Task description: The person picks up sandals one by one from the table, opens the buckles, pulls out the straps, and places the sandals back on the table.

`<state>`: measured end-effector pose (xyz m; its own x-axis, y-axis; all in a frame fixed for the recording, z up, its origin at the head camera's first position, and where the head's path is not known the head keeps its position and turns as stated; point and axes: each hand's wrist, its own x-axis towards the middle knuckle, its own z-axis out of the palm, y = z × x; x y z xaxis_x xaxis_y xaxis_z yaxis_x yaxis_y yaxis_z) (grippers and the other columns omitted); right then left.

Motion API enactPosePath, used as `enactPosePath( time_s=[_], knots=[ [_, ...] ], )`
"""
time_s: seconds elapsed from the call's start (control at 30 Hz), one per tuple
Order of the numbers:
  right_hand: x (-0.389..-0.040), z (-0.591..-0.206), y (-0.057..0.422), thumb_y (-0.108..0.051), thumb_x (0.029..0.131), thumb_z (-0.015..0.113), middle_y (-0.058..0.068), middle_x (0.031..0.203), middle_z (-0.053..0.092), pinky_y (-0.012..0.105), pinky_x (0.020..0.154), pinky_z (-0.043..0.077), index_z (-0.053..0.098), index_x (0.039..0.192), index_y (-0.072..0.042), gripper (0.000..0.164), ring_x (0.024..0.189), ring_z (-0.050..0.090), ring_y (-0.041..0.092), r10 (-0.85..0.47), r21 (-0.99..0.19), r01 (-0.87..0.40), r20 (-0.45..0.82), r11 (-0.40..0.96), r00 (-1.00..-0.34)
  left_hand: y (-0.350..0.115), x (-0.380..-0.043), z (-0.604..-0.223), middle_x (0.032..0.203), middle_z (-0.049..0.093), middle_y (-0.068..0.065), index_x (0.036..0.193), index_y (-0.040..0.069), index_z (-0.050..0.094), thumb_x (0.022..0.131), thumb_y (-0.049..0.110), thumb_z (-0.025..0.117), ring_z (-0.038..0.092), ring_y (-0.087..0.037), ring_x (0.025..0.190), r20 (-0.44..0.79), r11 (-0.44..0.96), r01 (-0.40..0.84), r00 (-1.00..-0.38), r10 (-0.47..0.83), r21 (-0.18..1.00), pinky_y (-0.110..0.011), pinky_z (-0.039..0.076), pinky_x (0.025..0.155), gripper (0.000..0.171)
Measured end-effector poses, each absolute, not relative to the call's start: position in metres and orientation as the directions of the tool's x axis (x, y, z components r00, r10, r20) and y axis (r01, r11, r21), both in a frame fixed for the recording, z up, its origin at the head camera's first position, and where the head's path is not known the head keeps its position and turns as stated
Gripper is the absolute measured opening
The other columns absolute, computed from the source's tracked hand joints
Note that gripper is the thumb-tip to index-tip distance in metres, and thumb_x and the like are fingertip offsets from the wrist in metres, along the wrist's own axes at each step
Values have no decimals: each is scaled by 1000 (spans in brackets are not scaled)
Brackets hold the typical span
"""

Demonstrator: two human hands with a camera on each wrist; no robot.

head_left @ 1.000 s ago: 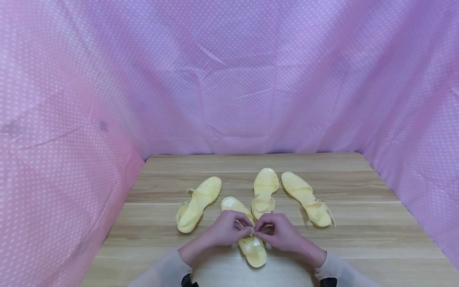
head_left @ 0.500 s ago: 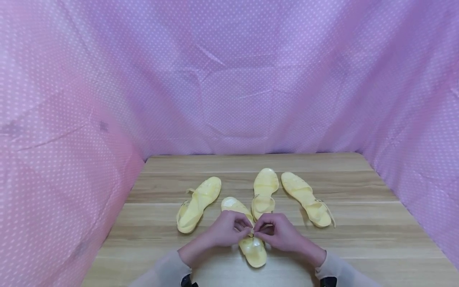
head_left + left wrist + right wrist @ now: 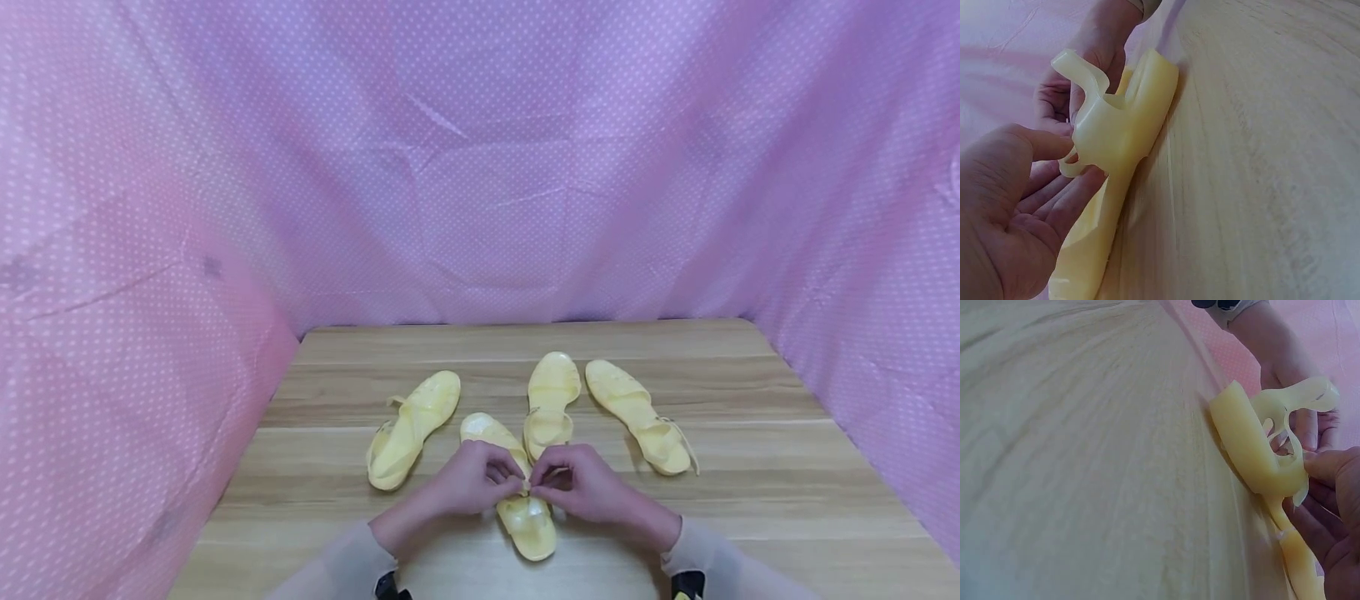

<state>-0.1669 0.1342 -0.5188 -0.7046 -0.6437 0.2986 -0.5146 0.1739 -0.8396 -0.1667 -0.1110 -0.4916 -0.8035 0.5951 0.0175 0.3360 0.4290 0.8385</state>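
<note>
I'm watching two hands meet over the near sandal (image 3: pixel 534 542), a yellow one lying heel toward the person at the near middle of the wooden table (image 3: pixel 757 508). The left hand (image 3: pixel 474 477) and right hand (image 3: pixel 583 485) each pinch the ankle strap (image 3: pixel 1307 395), their fingertips almost together; one band of it stands up free. I'd judge the fastening half-way at best, and can't tell whether it's being done up or undone.

The far middle sandal (image 3: pixel 555 379) sits just beyond, toe away, its closure too small to make out. On the left sandal (image 3: pixel 408 433) a strap end juts out, and on the right sandal (image 3: pixel 633 408) a strap trails off the side. Both look unfastened, so if closing is the job, they remain.
</note>
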Motion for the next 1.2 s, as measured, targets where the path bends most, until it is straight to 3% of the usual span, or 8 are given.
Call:
enactPosePath(
  time_s=[0.2,0.4,0.8,1.2],
  knots=[
    [-167,-516,134,-6,92,81,4,96,78,28,75,65,75,97,-12,11,88,74,6,-648,-805,-560,321,198,-691,-108,-167,-489,90,82,-4,104,6,82,93,7,77,70,6,76,73,443,421,-785,616,791,-14,59,73,12],
    [-164,-513,133,-9,93,81,0,95,78,27,72,64,76,97,-16,10,87,71,3,-644,-805,-549,300,226,-704,-111,-164,-491,89,81,-5,99,5,80,94,3,74,71,3,77,21,434,347,-801,599,832,-15,60,76,8],
    [-162,-512,132,-6,93,81,4,93,77,26,68,63,75,97,-13,10,85,70,3,-637,-811,-543,305,215,-708,-110,-166,-491,88,80,-2,93,9,79,91,12,84,67,6,76,56,442,385,-802,595,810,-15,59,75,6],
    [-162,-512,131,-3,92,81,2,93,76,27,69,64,75,96,-12,12,84,72,5,-631,-809,-547,313,215,-710,-110,-167,-488,87,80,0,103,7,82,94,10,79,67,7,75,58,443,397,-794,605,804,-15,58,72,10]
  ],
)
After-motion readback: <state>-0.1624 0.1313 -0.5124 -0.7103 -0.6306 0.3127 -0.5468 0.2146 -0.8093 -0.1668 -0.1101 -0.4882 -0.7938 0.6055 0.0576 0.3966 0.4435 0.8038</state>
